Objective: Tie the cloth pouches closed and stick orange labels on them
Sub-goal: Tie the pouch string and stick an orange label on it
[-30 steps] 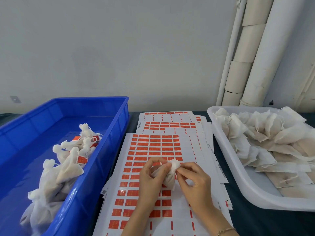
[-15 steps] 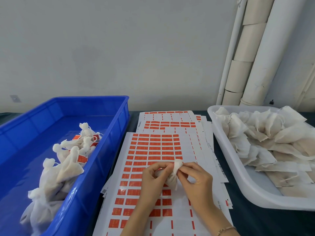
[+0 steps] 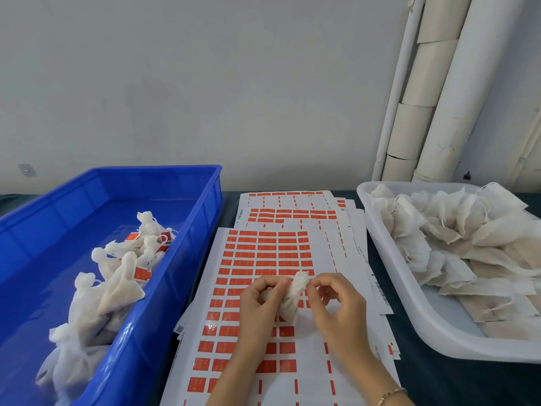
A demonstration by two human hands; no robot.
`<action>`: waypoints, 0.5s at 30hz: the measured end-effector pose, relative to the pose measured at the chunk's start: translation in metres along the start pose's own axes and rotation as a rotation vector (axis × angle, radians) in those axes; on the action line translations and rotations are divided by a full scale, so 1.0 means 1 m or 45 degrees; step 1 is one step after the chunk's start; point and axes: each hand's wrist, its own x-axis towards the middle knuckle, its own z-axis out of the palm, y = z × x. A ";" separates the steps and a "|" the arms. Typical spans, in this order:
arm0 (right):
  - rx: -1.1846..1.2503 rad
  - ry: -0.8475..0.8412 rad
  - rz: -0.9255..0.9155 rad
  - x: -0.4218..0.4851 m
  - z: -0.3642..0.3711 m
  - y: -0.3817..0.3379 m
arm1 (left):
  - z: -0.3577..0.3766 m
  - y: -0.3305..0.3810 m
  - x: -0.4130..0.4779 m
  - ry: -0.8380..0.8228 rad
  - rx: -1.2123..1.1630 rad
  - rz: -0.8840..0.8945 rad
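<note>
A small white cloth pouch [image 3: 293,297] hangs between my two hands above the sheet of orange labels [image 3: 263,256]. My left hand [image 3: 259,306] pinches the pouch near its gathered neck from the left. My right hand [image 3: 336,306] has curled fingers pinching at the neck from the right; the string itself is too thin to make out. The pouch's top tuft sticks up between my fingertips.
A blue crate [image 3: 175,288] on the left holds several tied pouches with orange labels [image 3: 117,276]. A white tray [image 3: 389,288] on the right is piled with untied pouches [image 3: 456,235]. More label sheets [image 3: 289,209] lie behind. Pipes run down the wall at right.
My hands have drawn slightly apart at the pouch's neck, the right hand moving right. The pouch stays between them over the label sheet.
</note>
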 end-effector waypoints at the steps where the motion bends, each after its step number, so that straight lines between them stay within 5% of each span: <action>1: 0.015 0.005 0.035 0.000 -0.001 0.000 | -0.001 0.000 0.000 0.032 -0.005 -0.013; 15: 0.022 0.058 0.115 0.004 -0.007 0.004 | -0.002 0.002 0.002 0.213 0.037 -0.038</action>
